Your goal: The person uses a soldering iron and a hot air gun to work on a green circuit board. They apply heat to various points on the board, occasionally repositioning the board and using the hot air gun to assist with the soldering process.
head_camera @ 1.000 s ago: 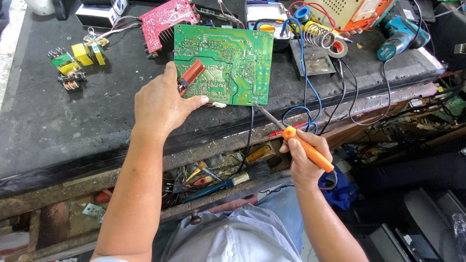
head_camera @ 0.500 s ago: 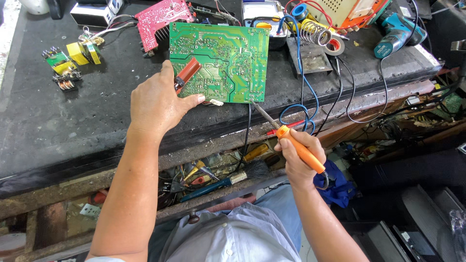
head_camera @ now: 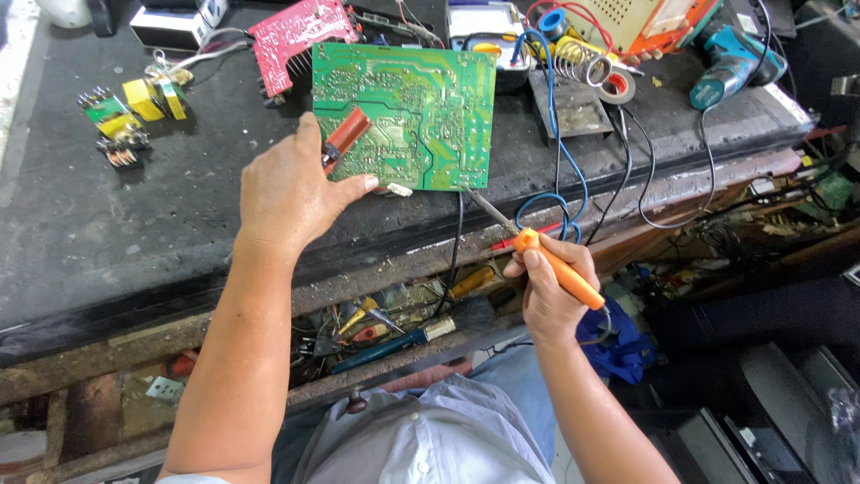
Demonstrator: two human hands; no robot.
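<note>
Right at the front lip of the dark workbench the green circuit board lies solder side up, its lower edge close to the bench's drop-off and its lower right corner nearest the soldering iron. The left hand rests on the board's lower left part, fingers curled and closed around a small red-brown cylindrical tool that slants up across the board; the thumb stretches out flat along the board's bottom edge. The right hand hangs off the bench, in front of its edge, wrapped shut around the iron's orange handle, and the thin metal shaft runs up and left to the board's lower right corner; whether the tip actually touches the board I cannot tell.

Open bench surface lies to the left of the board, a wide scuffed and dusty black stretch with only some yellow and green small components near its far left. Behind and to the right it is crowded: a red circuit board just beyond the green one, a coiled wire stand, a roll of tape, and a teal cordless drill by the right edge. Blue and black cables loop down over the front lip beside the iron. Below the bench's worn, rusty-looking rim an open shelf holds a jumble of hand tools.
</note>
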